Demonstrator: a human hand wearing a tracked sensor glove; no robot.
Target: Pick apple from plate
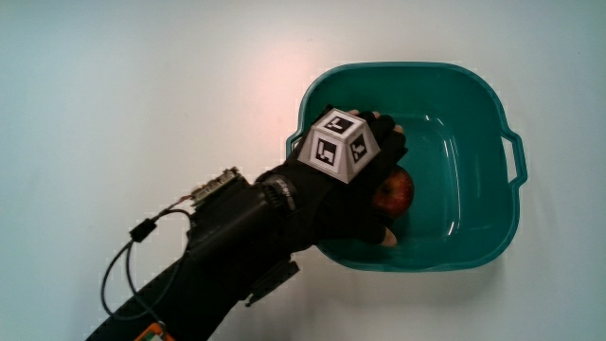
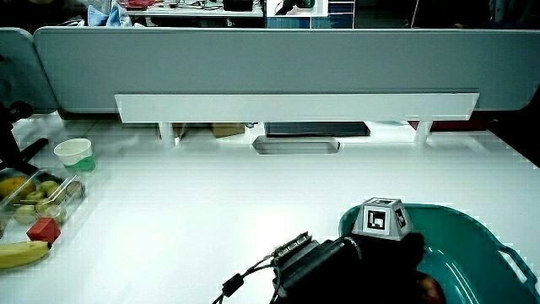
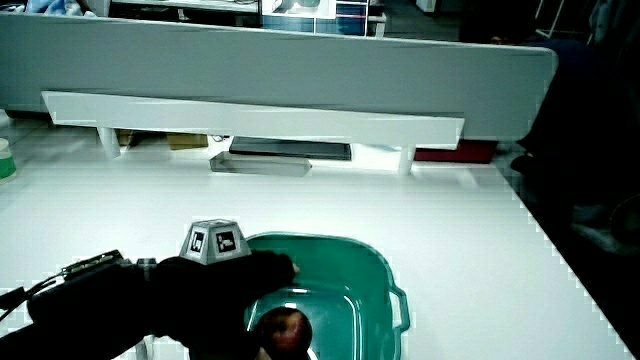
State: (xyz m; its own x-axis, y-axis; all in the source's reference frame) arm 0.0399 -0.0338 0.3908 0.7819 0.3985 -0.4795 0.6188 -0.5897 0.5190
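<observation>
The fingers (image 1: 383, 199) curl down around a round red apple (image 1: 395, 191) — gripping it inside a teal plastic basin (image 1: 473, 142) on the white counter (image 1: 142, 95). The black-gloved hand (image 1: 355, 185) covers the apple's top, so its stem direction can't be told.

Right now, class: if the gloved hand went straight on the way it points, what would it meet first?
Probably the apple under the hand, inside the teal basin; the depth between them is unclear.
</observation>
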